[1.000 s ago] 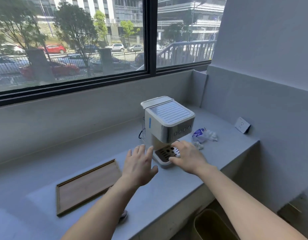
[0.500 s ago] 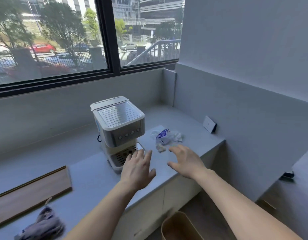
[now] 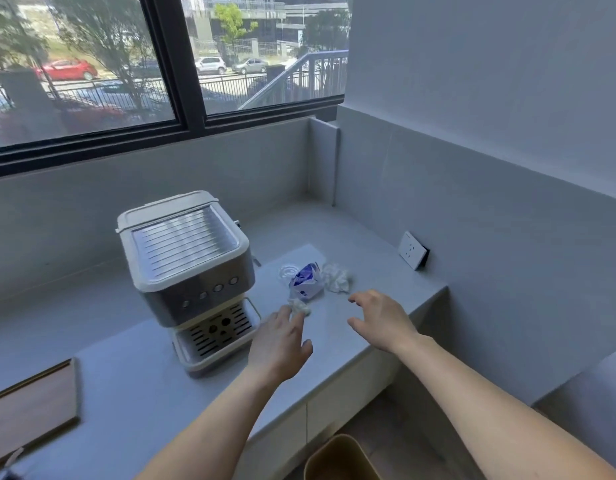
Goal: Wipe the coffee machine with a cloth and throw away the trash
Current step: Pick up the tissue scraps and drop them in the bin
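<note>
Only illegible blue print marks the crumpled wrapper [image 3: 304,284].

Brushed metal gleams on the cream plastic coffee machine [image 3: 185,271]; matt grey counter [image 3: 154,386], crumpled white paper [image 3: 336,277], wooden tray [image 3: 29,407].

Obs.: your left hand [image 3: 280,344] and right hand [image 3: 382,322] are both bare. Your left forearm [image 3: 209,420] and right forearm [image 3: 490,403] are bare as well, uncovered from wrist to the lower frame edge (upper arms lie outside the view).
</note>
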Demonstrator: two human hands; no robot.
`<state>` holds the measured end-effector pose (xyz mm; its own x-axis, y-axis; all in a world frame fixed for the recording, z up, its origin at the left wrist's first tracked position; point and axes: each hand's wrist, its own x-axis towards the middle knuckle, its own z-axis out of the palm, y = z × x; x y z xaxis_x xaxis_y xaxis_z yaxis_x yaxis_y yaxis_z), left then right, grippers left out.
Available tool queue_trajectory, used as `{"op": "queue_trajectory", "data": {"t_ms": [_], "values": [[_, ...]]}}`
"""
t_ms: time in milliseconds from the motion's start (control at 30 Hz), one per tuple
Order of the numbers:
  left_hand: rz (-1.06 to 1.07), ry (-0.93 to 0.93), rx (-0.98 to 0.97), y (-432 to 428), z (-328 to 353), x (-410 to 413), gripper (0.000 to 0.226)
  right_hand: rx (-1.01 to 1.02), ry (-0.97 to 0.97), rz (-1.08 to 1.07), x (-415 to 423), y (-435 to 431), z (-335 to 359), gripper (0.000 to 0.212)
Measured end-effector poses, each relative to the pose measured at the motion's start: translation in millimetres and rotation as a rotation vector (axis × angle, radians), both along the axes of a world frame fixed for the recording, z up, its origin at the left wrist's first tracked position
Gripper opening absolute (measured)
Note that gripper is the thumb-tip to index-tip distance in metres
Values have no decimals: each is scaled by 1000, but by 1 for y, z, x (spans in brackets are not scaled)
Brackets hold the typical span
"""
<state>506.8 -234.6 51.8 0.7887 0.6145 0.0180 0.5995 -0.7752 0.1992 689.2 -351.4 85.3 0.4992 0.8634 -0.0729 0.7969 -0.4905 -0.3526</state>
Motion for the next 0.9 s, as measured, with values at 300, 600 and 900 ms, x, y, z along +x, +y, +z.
{"op": "queue_trajectory", "data": {"t_ms": [300, 600, 900], "values": [[75, -17, -134, 60, -42, 63, 39, -110, -4, -14, 62, 79, -33, 35], [283, -69, -227, 74, -81, 96, 29, -149, 41, 63, 123, 140, -77, 49], [411, -57, -183, 54, -97, 101, 15, -100, 7, 220, 150, 127, -115, 18]]}}
